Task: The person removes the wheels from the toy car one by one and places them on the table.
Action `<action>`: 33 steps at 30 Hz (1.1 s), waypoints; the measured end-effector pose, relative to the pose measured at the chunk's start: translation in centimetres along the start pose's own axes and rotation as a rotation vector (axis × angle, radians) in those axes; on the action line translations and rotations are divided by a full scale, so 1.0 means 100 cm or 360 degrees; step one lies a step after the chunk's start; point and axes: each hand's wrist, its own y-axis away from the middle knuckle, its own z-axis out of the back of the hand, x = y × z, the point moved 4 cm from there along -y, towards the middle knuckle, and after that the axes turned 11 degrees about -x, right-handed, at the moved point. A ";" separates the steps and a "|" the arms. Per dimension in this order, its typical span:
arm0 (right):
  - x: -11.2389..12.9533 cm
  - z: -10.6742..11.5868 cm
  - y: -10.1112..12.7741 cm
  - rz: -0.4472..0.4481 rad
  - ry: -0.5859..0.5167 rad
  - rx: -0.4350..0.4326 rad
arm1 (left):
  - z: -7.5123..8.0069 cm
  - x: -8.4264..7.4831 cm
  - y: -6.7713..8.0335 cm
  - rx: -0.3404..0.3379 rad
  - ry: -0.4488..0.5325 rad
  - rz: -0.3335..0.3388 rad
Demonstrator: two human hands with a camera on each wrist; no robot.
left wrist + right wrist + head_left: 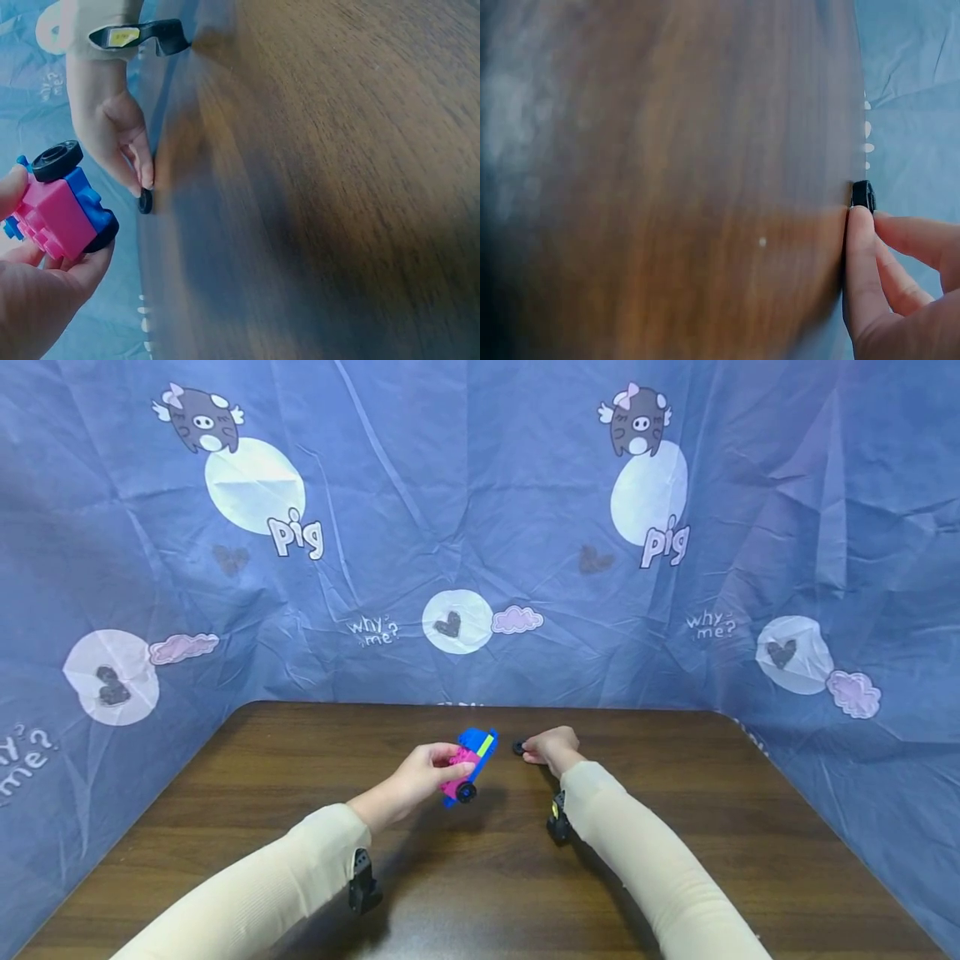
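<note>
Left hand (422,774) grip closed around toy car (469,766), lifted above tabletop (675,827). Right hand (552,748), just right of car, fingertips pinching 1 loose black wheel (518,747) on tabletop. Risk: wheel is small and held only at the tips; it may slip and roll toward the far edge.

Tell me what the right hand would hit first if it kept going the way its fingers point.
Probably the small black wheel at the fingertips of the right hand. Past it, the toy car in the left hand, though depth is hard to judge.
</note>
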 end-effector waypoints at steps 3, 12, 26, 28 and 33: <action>0.001 -0.001 0.000 -0.0004 0.0031 -0.0002 | 0.000 0.000 0.000 0.0013 0.0011 -0.0012; 0.006 0.006 0.009 -0.0039 -0.0034 0.0100 | -0.001 -0.004 0.003 0.0004 0.0040 -0.0012; 0.015 0.019 0.017 -0.0037 -0.0059 0.0258 | -0.007 -0.004 0.003 0.0125 0.0008 0.0024; 0.017 0.020 0.019 -0.0029 -0.0046 0.0280 | -0.008 -0.004 0.003 0.0127 -0.0026 0.0029; 0.023 0.022 0.025 0.0008 -0.0002 0.0354 | -0.008 -0.004 0.005 0.0094 -0.0078 0.0040</action>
